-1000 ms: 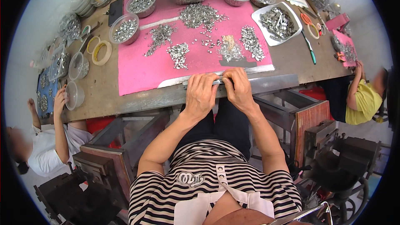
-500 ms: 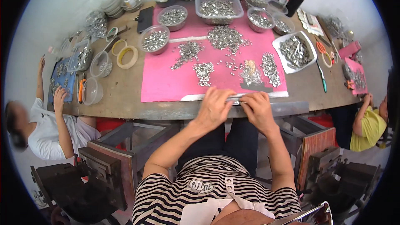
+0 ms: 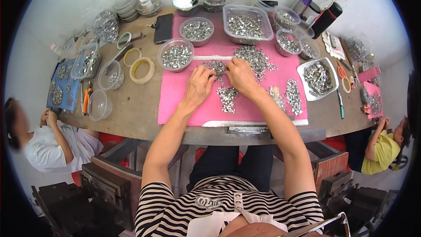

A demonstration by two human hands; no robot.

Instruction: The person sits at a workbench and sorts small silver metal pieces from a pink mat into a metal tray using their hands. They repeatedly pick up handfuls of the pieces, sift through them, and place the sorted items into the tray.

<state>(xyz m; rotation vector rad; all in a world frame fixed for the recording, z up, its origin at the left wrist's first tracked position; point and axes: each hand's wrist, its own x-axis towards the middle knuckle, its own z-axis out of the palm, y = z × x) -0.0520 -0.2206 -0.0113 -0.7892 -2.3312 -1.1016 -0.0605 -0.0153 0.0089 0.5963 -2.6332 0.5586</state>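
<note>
Both my hands reach over the pink mat (image 3: 180, 101) to a pile of small shiny metal pieces (image 3: 214, 65). At the pile's left side my left hand (image 3: 198, 87) has its fingers curled together, their tips in the pieces. My right hand (image 3: 241, 77) is closed likewise at the right side, fingertips down. Anything pinched in either hand is too small to make out. A narrow metal bar (image 3: 248, 130) lies by the table's near edge, below my right forearm. Nearer me than the hands is a second heap of metal pieces (image 3: 228, 98); a larger heap (image 3: 255, 59) spreads behind the right hand.
Tubs of metal pieces (image 3: 247, 24) stand along the back. A white tray (image 3: 302, 71) sits to the right, near orange-handled scissors (image 3: 341, 73). Tape rolls (image 3: 142, 71) and orange pliers (image 3: 86, 98) lie left. Two other people sit at either side.
My hands have left the metal bar at the table edge and moved forward to the pile. The bar now lies on the table. The view has shifted a little.
</note>
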